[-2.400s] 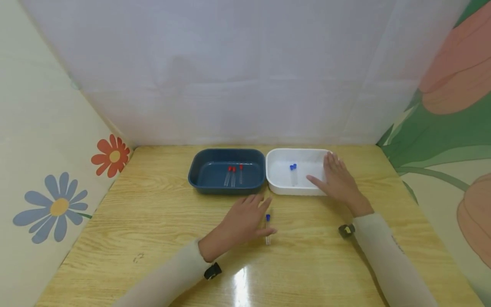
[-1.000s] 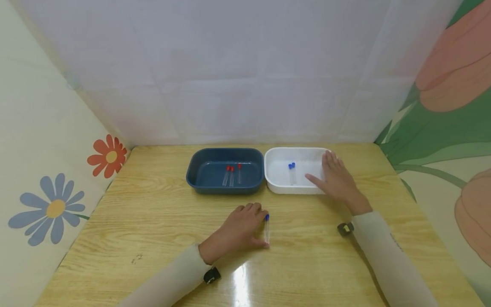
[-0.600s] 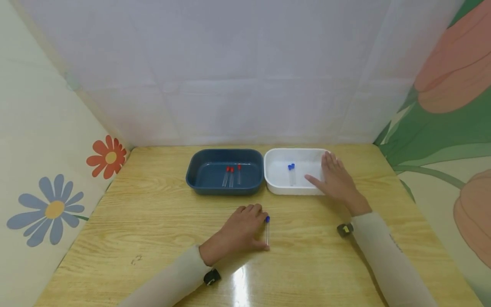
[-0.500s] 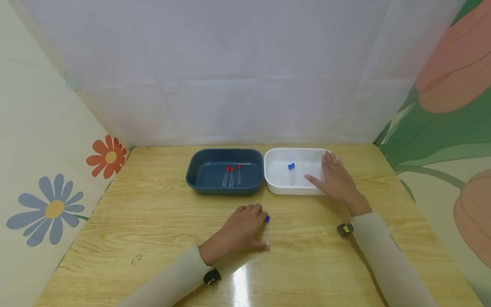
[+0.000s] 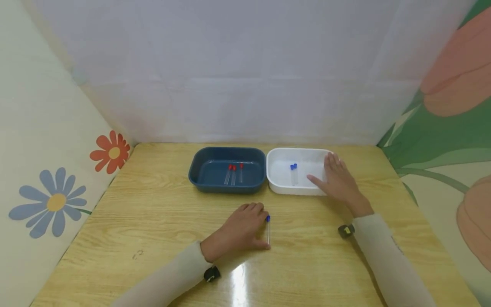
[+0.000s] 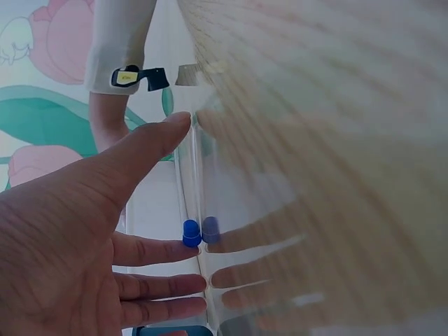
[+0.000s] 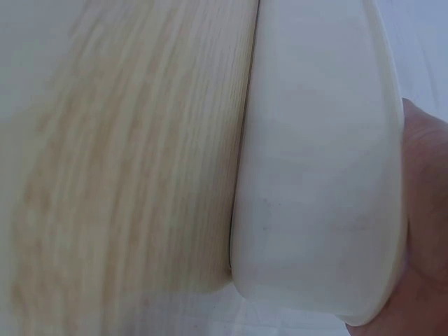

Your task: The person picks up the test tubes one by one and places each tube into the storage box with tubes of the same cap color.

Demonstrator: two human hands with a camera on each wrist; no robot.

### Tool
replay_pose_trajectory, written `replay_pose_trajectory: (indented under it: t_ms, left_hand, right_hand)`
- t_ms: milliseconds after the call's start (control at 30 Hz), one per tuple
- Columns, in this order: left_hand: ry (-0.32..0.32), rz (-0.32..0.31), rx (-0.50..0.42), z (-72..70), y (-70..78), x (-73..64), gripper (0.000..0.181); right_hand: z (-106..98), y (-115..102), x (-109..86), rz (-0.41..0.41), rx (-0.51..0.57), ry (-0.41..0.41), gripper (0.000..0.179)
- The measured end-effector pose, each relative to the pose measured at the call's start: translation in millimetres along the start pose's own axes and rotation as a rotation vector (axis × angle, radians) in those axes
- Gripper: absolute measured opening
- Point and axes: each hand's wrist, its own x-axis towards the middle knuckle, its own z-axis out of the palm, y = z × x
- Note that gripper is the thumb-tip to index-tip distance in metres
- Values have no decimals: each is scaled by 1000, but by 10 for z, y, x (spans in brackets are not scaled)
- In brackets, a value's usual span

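A clear test tube [image 5: 268,232] with a blue cap [image 6: 191,233] lies on the table in front of the two trays. My left hand [image 5: 242,230] pinches it lengthwise, thumb at the bare end and index finger at the cap; the other fingers extend beside it. The right hand [image 5: 341,181] rests on the right rim of a white tray [image 5: 278,188], fingers straight and thumb spread over the inside. Inside that tray lie blue-capped tubes [image 5: 294,175]. The right wrist view shows mainly the tray's outer wall [image 7: 315,161], with part of the hand behind its rim.
A dark blue tray [image 5: 207,187] stands against the left side of the white one and holds red-capped tubes [image 5: 234,175]. Both trays sit near the back of the wooden table [image 5: 153,204]. A white sheet [image 5: 230,85] hangs behind, and flower-painted panels flank the table.
The left hand has lowered from above the blue-capped tube, and its thumb and index finger have come to the tube's two ends. The right hand has stayed on the white tray.
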Motion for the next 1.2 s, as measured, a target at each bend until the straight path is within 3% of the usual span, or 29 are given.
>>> replay_pose_trajectory:
  t_ms: [333, 600, 1200]
  left_hand:
    - [20, 13, 48, -17, 13, -3, 81]
    - [-3, -4, 53, -32, 21, 6, 79]
    - [56, 85, -19, -40, -130, 4, 86]
  right_hand:
    - [18, 23, -7, 1, 25, -8, 106]
    - [0, 20, -8, -4, 20, -13, 106]
    - [-11, 10, 0, -4, 25, -15, 106]
